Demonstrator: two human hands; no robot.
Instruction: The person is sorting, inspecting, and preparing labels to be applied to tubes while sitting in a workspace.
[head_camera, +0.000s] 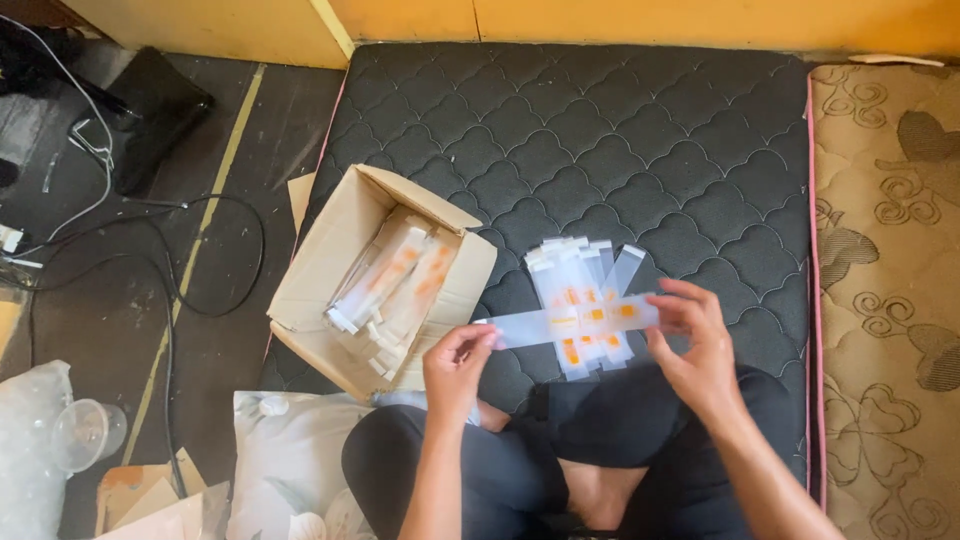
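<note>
Here, both hands stretching a clear strip (575, 322), strip pile (580, 290) beneath, cardboard box (330, 270) beside

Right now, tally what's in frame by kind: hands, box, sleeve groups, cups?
Hands: 2, left hand and right hand, each pinching one end of one clear sleeve
Cardboard box: 1, open, holding sleeves
Sleeve groups: 3, the held one, pile on mattress, batch in box
Plastic cup: 1
Total: 7

Person: bare forearms, no sleeves visible, no rings/watch seen. Black trousers (500, 470) w/ knees covered, bare feet.
</note>
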